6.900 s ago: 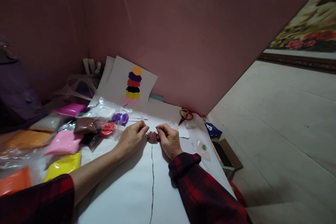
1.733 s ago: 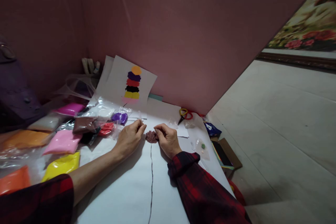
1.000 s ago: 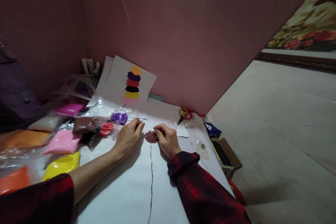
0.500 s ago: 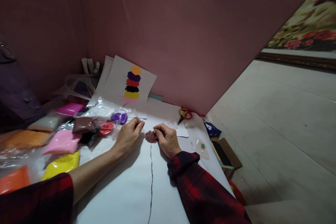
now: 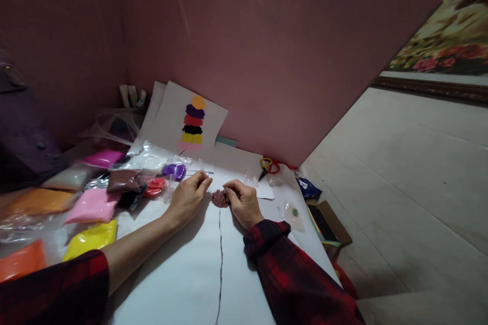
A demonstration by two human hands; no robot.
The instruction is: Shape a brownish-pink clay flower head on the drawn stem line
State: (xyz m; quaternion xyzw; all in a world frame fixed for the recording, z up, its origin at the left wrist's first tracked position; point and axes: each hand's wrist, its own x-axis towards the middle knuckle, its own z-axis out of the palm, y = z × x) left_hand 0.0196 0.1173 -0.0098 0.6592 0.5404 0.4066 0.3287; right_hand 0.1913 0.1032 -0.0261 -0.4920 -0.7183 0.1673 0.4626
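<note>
Since half a second ago, the left hand (image 5: 189,197) has shifted slightly, bringing its fingertips a little nearer the brown clump (image 5: 220,199); the right hand (image 5: 244,204) and the clump lie much as they did. The left fingers pinch a thin clear strip (image 5: 201,165), too small to identify. The right fingers are drawn together at the clump's right edge; whether they grip any of it I cannot tell. The clump sits between the hands, at the top of a wavy dark line (image 5: 220,259).

It looks soft, so a hard push with the strip could dent its ridges, or a sideways tug from the right could pull it off the line. The right cuff (image 5: 267,237), low on that side, might smear the line if dragged across.

White covers the desk (image 5: 171,284), bare top or paper, I cannot say. Bright packets (image 5: 93,205) crowd its left; scissors (image 5: 268,167) lie beyond the right hand. Behind rises a pink panel (image 5: 267,35), with pale tiles (image 5: 404,177) and a framed picture (image 5: 446,35) to the right.
</note>
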